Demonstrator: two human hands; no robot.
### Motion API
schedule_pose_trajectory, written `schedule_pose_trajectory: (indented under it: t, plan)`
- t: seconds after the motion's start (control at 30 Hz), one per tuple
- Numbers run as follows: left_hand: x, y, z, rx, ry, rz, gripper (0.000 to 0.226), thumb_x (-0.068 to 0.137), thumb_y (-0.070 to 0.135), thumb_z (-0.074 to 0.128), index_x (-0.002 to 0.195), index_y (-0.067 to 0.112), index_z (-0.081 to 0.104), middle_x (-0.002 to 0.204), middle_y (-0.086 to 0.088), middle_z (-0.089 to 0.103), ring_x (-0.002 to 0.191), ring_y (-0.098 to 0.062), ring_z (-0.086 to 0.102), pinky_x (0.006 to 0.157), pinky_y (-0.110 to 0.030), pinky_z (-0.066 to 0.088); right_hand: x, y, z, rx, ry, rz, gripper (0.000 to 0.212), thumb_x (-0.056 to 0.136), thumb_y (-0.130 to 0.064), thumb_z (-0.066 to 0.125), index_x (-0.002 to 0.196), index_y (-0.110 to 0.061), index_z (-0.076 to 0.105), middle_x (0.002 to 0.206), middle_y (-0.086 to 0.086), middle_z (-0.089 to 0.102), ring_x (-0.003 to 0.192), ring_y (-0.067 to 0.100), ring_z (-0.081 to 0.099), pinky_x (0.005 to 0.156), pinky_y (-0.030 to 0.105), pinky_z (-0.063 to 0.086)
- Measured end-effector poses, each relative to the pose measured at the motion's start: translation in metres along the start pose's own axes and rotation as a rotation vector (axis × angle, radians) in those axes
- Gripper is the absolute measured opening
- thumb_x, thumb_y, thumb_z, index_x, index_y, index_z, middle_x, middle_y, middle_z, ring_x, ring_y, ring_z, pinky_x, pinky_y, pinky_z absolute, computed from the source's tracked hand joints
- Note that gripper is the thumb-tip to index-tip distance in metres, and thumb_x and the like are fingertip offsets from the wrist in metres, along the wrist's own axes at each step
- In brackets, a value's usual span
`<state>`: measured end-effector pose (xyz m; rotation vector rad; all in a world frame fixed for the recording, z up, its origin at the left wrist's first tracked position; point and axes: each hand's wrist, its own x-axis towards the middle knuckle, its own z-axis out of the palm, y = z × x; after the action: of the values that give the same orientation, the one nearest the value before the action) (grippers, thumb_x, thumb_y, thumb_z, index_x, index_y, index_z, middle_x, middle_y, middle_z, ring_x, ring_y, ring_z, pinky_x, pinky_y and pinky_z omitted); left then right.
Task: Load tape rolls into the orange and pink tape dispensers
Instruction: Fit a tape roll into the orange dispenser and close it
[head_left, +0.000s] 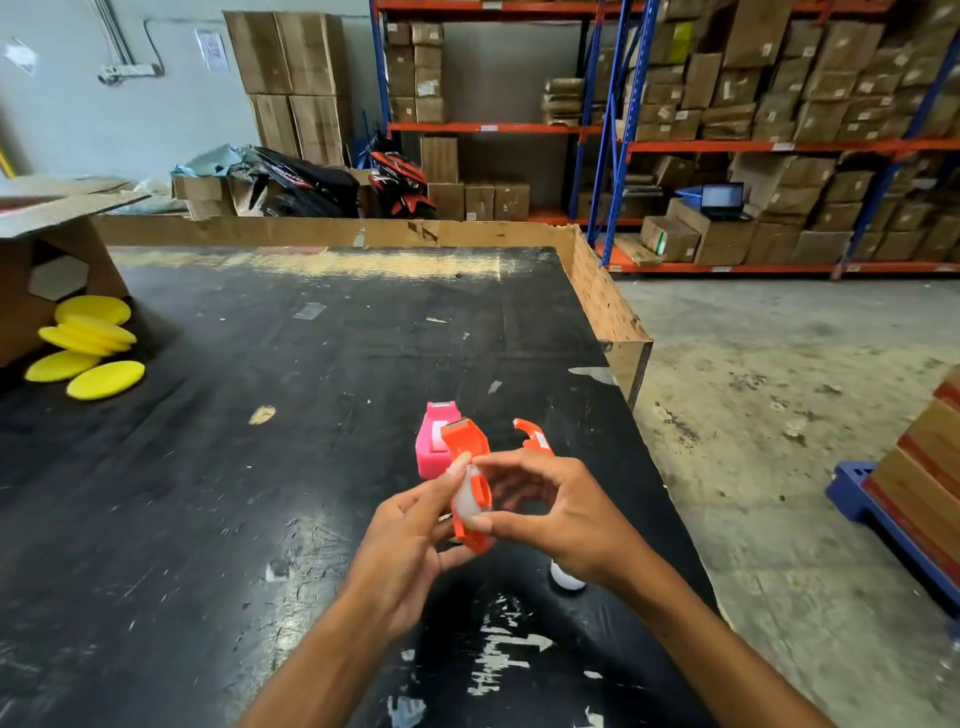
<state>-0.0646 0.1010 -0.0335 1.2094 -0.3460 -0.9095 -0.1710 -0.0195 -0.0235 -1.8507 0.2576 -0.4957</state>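
Above the black table, my left hand (410, 545) grips the orange tape dispenser (464, 441), tilted with its cutter end pointing away. A whitish tape roll (466, 499) sits in the dispenser's body. My right hand (561, 512) pinches that roll between thumb and fingers. The pink tape dispenser (432, 447) stands on the table just behind the orange one. A separate orange dispenser part (531, 436) lies to the right of it. A second white tape roll (566, 578) rests on the table under my right wrist, partly hidden.
Several yellow round pads (88, 345) lie at the table's left beside an open cardboard box (47, 244). A cardboard wall (332, 231) lines the far and right table edges. Shelving with boxes stands behind; a blue pallet (883, 519) sits on the floor at right.
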Motion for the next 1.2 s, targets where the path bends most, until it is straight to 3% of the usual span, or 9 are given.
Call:
schedule_pose_trajectory:
  t: [0.13,0.2,0.3,0.47,0.57,0.67,0.73,1.03,1.2]
  plan:
    - [0.002,0.002,-0.006,-0.045,0.058,-0.005,0.050,0.067,0.037,0.069,0.096,-0.004,0.071,0.093,-0.025,0.070,0.081,-0.032,0.068,0.078,-0.045,0.059,0.022,0.008,-0.018,-0.050,0.189,0.079,0.008,0.080,-0.016,0.074,0.088,-0.014,0.075,0.092,0.005,0.076,0.074,0.007,0.066,0.072,0.021,0.053]
    - [0.003,0.003,-0.010,-0.049,0.083,0.007,0.049,0.067,0.035,0.069,0.095,-0.005,0.070,0.090,-0.026,0.070,0.074,-0.028,0.072,0.073,-0.043,0.061,0.045,0.032,-0.034,-0.321,0.348,0.178,0.016,0.082,-0.027,0.071,0.080,-0.012,0.074,0.083,0.006,0.075,0.071,0.013,0.064,0.065,0.022,0.048]
    - [0.003,0.002,-0.015,-0.041,0.105,0.021,0.046,0.068,0.035,0.067,0.093,-0.004,0.070,0.084,-0.023,0.073,0.069,-0.025,0.072,0.061,-0.035,0.062,0.071,0.065,-0.042,-0.667,0.274,0.454,0.033,0.078,-0.046,0.065,0.069,-0.015,0.060,0.080,0.007,0.066,0.079,0.028,0.063,0.063,0.031,0.042]
    - [0.003,0.003,-0.021,-0.025,0.132,0.030,0.045,0.069,0.036,0.067,0.095,-0.001,0.071,0.076,-0.014,0.075,0.075,-0.025,0.070,0.071,-0.040,0.061,0.087,0.078,-0.032,-0.844,0.246,0.515,0.034,0.080,-0.040,0.068,0.097,-0.011,0.066,0.104,0.012,0.070,0.097,0.032,0.065,0.075,0.038,0.050]
    - [0.004,0.003,-0.022,-0.011,0.142,0.027,0.044,0.074,0.035,0.066,0.098,-0.002,0.070,0.076,-0.011,0.075,0.081,-0.028,0.068,0.081,-0.045,0.057,0.085,0.070,-0.030,-0.637,0.285,0.533,0.033,0.074,-0.029,0.077,0.098,-0.012,0.063,0.094,0.009,0.071,0.082,0.024,0.067,0.072,0.036,0.055]
    - [0.005,0.005,-0.019,-0.009,0.138,0.030,0.041,0.075,0.035,0.065,0.094,0.000,0.072,0.081,-0.015,0.073,0.084,-0.030,0.067,0.077,-0.042,0.059,0.069,0.042,-0.024,-0.062,0.313,0.486,0.032,0.078,-0.017,0.076,0.105,-0.008,0.061,0.070,0.006,0.071,0.054,0.012,0.060,0.049,0.022,0.049]
    - [0.007,0.005,-0.017,-0.011,0.128,0.033,0.042,0.071,0.036,0.067,0.091,0.000,0.073,0.083,-0.017,0.072,0.079,-0.028,0.069,0.072,-0.039,0.060,0.052,0.019,-0.016,0.149,0.263,0.402,0.032,0.081,-0.018,0.074,0.109,-0.011,0.062,0.076,0.006,0.074,0.064,0.012,0.065,0.054,0.020,0.052]
    - [0.004,0.005,-0.009,0.026,-0.019,0.023,0.054,0.068,0.047,0.070,0.098,0.002,0.075,0.106,-0.029,0.071,0.092,-0.033,0.062,0.094,-0.051,0.050,0.006,-0.016,0.018,0.259,0.300,0.171,0.032,0.078,-0.012,0.074,0.110,-0.012,0.069,0.088,0.014,0.067,0.075,0.012,0.066,0.054,0.017,0.053]
    - [0.003,0.007,-0.011,0.030,-0.098,0.017,0.050,0.067,0.047,0.068,0.092,0.004,0.077,0.093,-0.018,0.076,0.087,-0.025,0.068,0.085,-0.043,0.056,-0.004,-0.020,0.026,0.209,0.393,0.151,0.034,0.077,-0.014,0.075,0.111,-0.016,0.070,0.096,0.021,0.069,0.080,0.010,0.066,0.064,0.019,0.057]
